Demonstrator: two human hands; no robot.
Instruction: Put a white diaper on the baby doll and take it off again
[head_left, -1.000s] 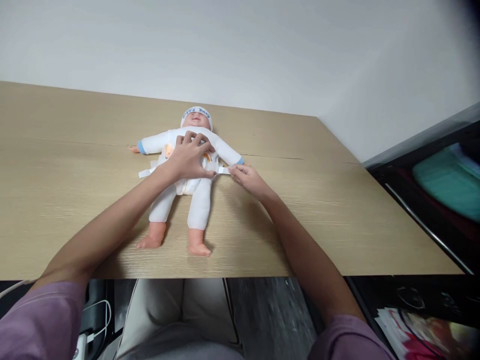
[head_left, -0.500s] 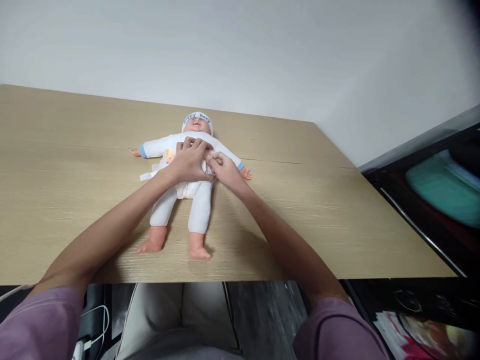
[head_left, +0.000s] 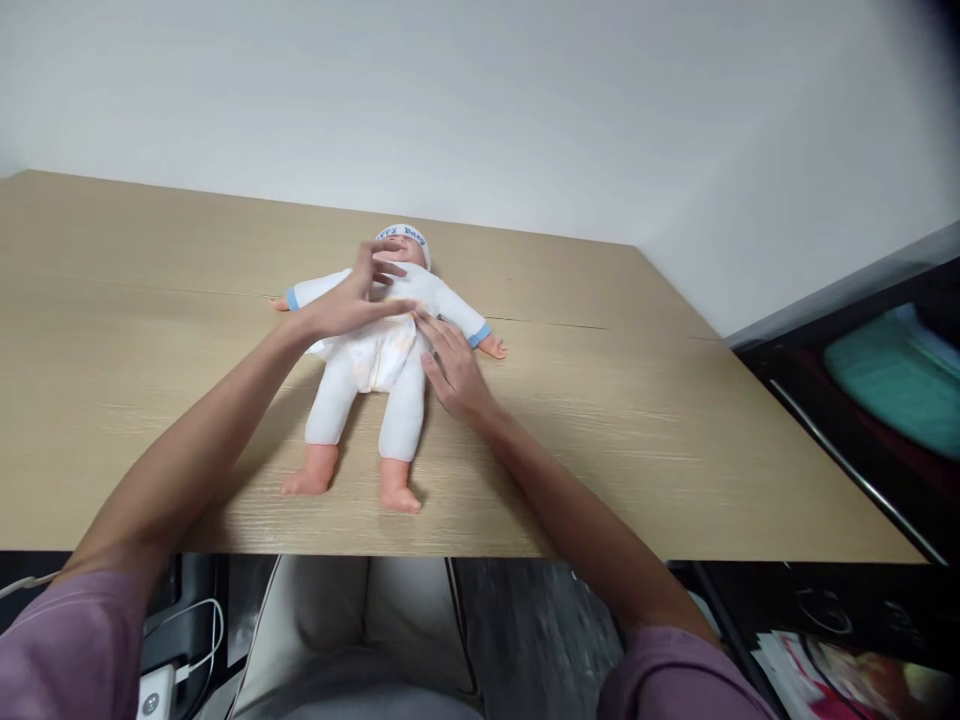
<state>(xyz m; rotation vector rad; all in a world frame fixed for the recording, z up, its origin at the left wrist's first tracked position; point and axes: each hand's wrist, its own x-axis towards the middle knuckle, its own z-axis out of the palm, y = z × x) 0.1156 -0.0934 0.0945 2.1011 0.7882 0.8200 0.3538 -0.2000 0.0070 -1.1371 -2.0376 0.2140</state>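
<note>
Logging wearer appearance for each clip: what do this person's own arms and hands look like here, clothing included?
Both arms are bare from the upper arm down, with short mauve-purple sleeves showing at the bottom corners. The left hand and right hand are bare: no gloves, and no rings, watch or bracelets visible. Light beige trousers show below the table edge.

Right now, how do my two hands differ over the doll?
The left hand hovers over the doll at its chest, fingers spread and lifted; the right hand lies lower, flat beside the doll's hip, fingertips at the diaper. Both are open, gripping nothing.
</note>
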